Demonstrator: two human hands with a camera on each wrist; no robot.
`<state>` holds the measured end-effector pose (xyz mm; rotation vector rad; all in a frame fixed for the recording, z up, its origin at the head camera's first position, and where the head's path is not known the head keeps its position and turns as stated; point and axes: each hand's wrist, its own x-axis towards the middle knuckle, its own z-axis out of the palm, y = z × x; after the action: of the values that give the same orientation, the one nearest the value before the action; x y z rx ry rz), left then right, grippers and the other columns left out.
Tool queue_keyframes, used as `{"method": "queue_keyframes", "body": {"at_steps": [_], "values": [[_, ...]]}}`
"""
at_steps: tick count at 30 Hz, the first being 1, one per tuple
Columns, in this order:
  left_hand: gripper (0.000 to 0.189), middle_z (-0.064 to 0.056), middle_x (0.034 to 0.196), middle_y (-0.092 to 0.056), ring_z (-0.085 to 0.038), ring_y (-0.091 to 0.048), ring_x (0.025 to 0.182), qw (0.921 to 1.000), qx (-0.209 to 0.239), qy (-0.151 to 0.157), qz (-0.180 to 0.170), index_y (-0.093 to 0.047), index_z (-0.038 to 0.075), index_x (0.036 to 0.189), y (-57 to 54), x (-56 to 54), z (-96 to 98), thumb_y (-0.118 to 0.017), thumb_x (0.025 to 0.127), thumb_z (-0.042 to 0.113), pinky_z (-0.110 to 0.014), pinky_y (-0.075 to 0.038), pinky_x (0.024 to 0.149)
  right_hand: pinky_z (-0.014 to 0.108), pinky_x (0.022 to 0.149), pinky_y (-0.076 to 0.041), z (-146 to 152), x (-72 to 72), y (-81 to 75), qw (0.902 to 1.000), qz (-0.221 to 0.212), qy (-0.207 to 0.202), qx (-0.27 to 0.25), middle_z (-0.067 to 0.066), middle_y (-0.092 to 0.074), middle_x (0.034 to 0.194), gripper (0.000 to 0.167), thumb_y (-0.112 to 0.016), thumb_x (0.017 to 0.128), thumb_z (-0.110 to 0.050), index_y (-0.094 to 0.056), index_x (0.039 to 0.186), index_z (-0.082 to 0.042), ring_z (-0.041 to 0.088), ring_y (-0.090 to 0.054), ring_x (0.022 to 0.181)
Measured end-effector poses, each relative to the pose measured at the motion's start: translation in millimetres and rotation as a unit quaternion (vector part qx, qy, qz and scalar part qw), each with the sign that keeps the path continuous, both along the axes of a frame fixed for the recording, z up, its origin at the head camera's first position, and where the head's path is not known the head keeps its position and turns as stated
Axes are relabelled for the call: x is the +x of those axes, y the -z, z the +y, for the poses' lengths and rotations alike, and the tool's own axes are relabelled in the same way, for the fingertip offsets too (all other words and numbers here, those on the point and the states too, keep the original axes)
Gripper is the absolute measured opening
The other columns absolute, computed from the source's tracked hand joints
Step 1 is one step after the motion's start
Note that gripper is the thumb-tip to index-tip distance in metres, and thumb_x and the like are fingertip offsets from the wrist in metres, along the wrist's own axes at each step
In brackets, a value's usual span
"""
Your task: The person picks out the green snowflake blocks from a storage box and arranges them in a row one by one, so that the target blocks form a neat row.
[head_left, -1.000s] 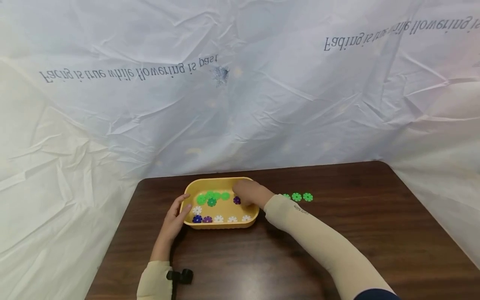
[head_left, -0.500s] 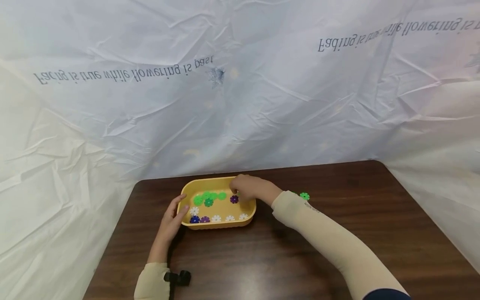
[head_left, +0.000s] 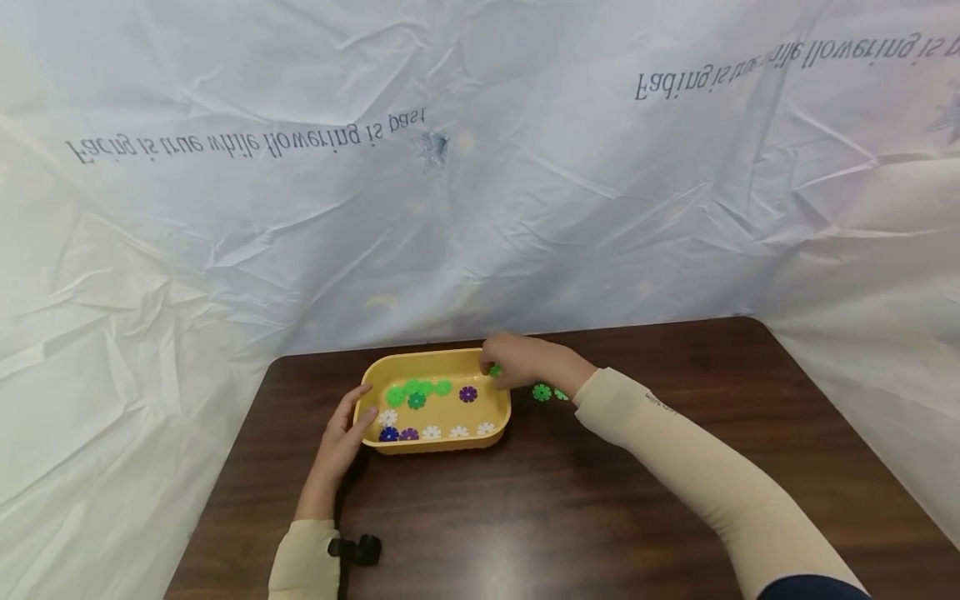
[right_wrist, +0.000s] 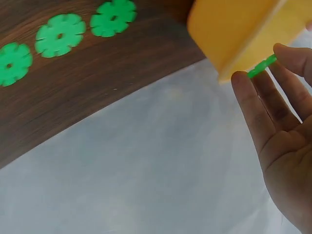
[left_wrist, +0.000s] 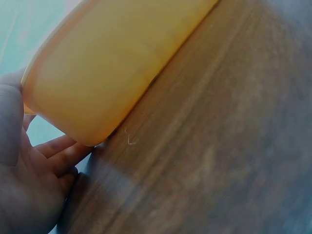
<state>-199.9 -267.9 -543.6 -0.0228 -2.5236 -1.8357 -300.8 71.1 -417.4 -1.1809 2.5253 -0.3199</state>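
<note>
While your left hand [head_left: 340,442] has the left end of the yellow tray [head_left: 435,447], thumb over the rim and fingers along the outside wall, your right hand [head_left: 528,360] is at the tray's far right corner. It's pinching one green disc [right_wrist: 262,66] between thumb and fingertips, edge-on in the right wrist view. Can't tell if the disc touches the rim.

Tray sits near the far edge of the worktop [head_left: 637,533], toward its far left corner. Right of it, along that far edge, you've got three loose green discs [right_wrist: 51,41] in a row; your wrist hides part of that row from the head view. Still in the tray: a green cluster [head_left: 416,388] toward its far left corner, a purple disc [head_left: 468,394] right of middle, and white discs [head_left: 459,432] mostly along the near edge.

My read: step in hand is the carry, one green disc going from tray to row. Next move calls for lifting clear of the rim, then laying it flat in line without nudging its neighbours. Keep the left grip on the tray meanwhile; a wrist bump could shift it.
</note>
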Motion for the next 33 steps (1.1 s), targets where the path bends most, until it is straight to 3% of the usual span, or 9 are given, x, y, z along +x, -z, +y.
{"method": "queue_keyframes", "body": {"at_steps": [4, 7, 10, 14, 18, 22, 28, 30, 33], "values": [[0.053, -0.017, 0.17, -0.029, -0.033, -0.027, 0.155, 0.9999, 0.01, 0.003, 0.008, -0.042, 0.008, 0.159, 3.0, -1.6, 0.0, -0.058, 0.111, 0.024, -0.012, -0.035, 0.105, 0.035, 0.073, -0.046, 7.7, 3.1, 0.8, 0.9999, 0.012, -0.006, 0.004, 0.003, -0.066, 0.094, 0.008, -0.074, 0.094, -0.005, -0.076, 0.102, -0.004, 0.016, -0.05, 0.08], [0.053, -0.018, 0.169, -0.03, -0.034, -0.027, 0.155, 0.9999, 0.013, 0.002, 0.01, -0.042, 0.008, 0.159, 3.6, -1.1, -0.6, -0.058, 0.11, 0.023, -0.004, -0.034, 0.097, 0.034, 0.071, -0.046, 15.8, 4.5, -0.4, 0.9999, 0.014, -0.003, 0.006, 0.002, -0.066, 0.093, 0.008, -0.075, 0.094, -0.006, -0.078, 0.102, -0.005, 0.016, -0.05, 0.078], [0.053, -0.017, 0.169, -0.03, -0.033, -0.028, 0.154, 0.9999, 0.01, 0.001, 0.005, -0.042, 0.008, 0.159, 4.3, -1.0, -1.0, -0.058, 0.11, 0.024, -0.009, -0.035, 0.102, 0.034, 0.073, -0.05, 26.7, 6.1, -1.0, 0.9999, 0.007, 0.004, 0.01, 0.004, -0.069, 0.1, 0.013, -0.075, 0.094, -0.006, -0.079, 0.107, -0.005, 0.016, -0.055, 0.081], [0.053, -0.016, 0.17, -0.029, -0.032, -0.025, 0.156, 1.0, 0.006, 0.001, 0.003, -0.042, 0.01, 0.159, 4.4, -2.2, -1.3, -0.058, 0.11, 0.024, -0.037, -0.034, 0.118, 0.034, 0.078, -0.056, 43.6, 9.1, -0.5, 0.9999, 0.0, 0.01, 0.01, 0.009, -0.07, 0.107, 0.017, -0.073, 0.095, -0.006, -0.078, 0.111, -0.004, 0.017, -0.061, 0.087], [0.054, -0.017, 0.17, -0.028, -0.033, -0.022, 0.157, 0.9999, 0.007, 0.006, 0.006, -0.042, 0.01, 0.159, 3.1, -3.0, -1.6, -0.058, 0.11, 0.024, -0.058, -0.025, 0.123, 0.035, 0.079, -0.057, 61.9, 11.4, 3.2, 0.9996, 0.008, 0.023, 0.013, 0.008, -0.07, 0.108, 0.018, -0.075, 0.095, -0.006, -0.077, 0.112, -0.004, 0.019, -0.064, 0.091], [0.055, -0.016, 0.171, -0.027, -0.033, -0.021, 0.157, 1.0, 0.003, 0.009, 0.003, -0.041, 0.01, 0.16, 1.3, -3.0, -1.5, -0.058, 0.11, 0.024, -0.051, -0.029, 0.122, 0.034, 0.075, -0.055, 81.0, 13.1, 10.5, 0.999, 0.009, 0.037, 0.022, 0.008, -0.068, 0.107, 0.016, -0.075, 0.095, -0.005, -0.077, 0.111, -0.002, 0.019, -0.063, 0.089], [0.055, -0.016, 0.171, -0.028, -0.031, -0.024, 0.156, 1.0, 0.001, 0.007, -0.006, -0.041, 0.011, 0.16, 1.2, -1.1, -1.2, -0.059, 0.11, 0.026, -0.012, -0.034, 0.103, 0.033, 0.069, -0.048, 105.9, 17.4, 20.8, 0.9988, -0.008, 0.047, 0.015, 0.014, -0.068, 0.106, 0.014, -0.072, 0.096, -0.002, -0.075, 0.108, 0.002, 0.018, -0.057, 0.083], [0.054, -0.015, 0.171, -0.028, -0.031, -0.025, 0.155, 1.0, 0.003, 0.007, -0.005, -0.042, 0.012, 0.16, 1.4, -1.6, -0.5, -0.059, 0.11, 0.027, -0.015, -0.035, 0.105, 0.033, 0.069, -0.047, 113.7, 18.0, 22.2, 0.9985, -0.006, 0.053, 0.009, 0.014, -0.068, 0.106, 0.013, -0.071, 0.095, -0.001, -0.076, 0.107, 0.002, 0.019, -0.057, 0.084], [0.054, -0.016, 0.17, -0.029, -0.032, -0.025, 0.155, 1.0, 0.003, 0.005, -0.003, -0.042, 0.011, 0.159, 0.6, -2.3, 0.0, -0.059, 0.11, 0.025, -0.036, -0.035, 0.117, 0.033, 0.068, -0.047, 125.3, 17.2, 23.6, 0.9982, -0.001, 0.059, 0.003, 0.014, -0.069, 0.105, 0.013, -0.07, 0.094, 0.001, -0.076, 0.106, 0.002, 0.02, -0.058, 0.084]]}}
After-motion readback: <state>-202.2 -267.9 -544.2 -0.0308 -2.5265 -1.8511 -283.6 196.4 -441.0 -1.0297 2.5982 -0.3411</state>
